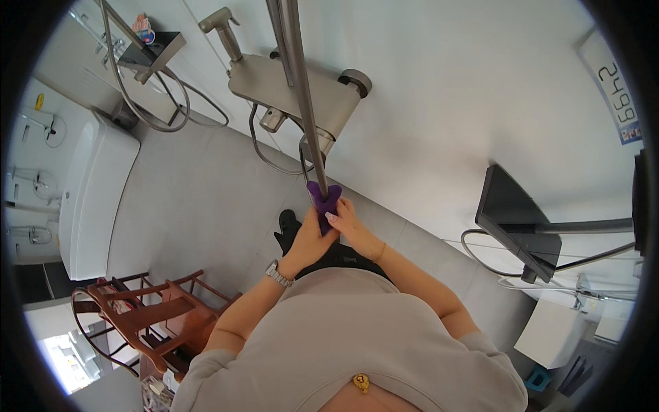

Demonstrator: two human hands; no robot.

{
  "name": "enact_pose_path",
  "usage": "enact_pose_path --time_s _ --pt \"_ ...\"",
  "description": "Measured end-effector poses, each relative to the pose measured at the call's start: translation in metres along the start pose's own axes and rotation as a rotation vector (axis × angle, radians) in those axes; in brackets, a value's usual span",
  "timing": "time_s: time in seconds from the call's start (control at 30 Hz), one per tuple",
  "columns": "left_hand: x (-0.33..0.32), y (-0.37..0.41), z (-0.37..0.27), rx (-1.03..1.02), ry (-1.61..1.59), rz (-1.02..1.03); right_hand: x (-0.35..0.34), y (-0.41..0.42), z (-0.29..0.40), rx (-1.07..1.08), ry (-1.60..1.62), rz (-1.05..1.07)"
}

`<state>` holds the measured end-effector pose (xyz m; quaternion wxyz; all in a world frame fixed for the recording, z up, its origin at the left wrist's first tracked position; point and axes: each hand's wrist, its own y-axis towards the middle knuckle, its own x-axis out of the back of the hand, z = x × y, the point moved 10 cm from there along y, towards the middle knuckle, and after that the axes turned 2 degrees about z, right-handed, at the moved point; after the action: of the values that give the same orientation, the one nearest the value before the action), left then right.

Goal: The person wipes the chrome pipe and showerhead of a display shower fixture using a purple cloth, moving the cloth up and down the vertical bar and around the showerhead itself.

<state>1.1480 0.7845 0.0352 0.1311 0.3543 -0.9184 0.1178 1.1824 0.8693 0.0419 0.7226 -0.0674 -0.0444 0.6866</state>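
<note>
Both of my hands meet in front of my waist around a purple cloth [326, 198]. The cloth is folded about the grey metal shower pipe [304, 92], near its lower end. My left hand [310, 238], with a metal watch on its wrist, presses in from the left. From the other side, my right hand [355, 229] grips the cloth with its thumb laid over it. The fingers behind the cloth are partly hidden. Above my hands, a brushed-metal shower mixer with a shelf [288, 85] is fixed on the wall, and a bidet sprayer [221, 31] stands at its left end.
At the left is a white bathtub [98, 195]. Wooden chairs [170, 314] stand at the lower left. Another shower set with a black shelf [152, 51] hangs at the upper left. A dark shower unit [509, 216] juts from the right wall, above white basins [551, 332].
</note>
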Motion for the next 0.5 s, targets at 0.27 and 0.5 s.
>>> enact_pose_path --time_s 0.27,0.5 --pt "0.0 0.012 -0.023 -0.124 0.213 0.015 0.04 -0.009 0.095 0.363 -0.612 -0.359" --pt "-0.018 0.003 -0.036 -0.208 -0.361 0.108 0.014 0.007 0.07 0.047 0.076 -0.014"
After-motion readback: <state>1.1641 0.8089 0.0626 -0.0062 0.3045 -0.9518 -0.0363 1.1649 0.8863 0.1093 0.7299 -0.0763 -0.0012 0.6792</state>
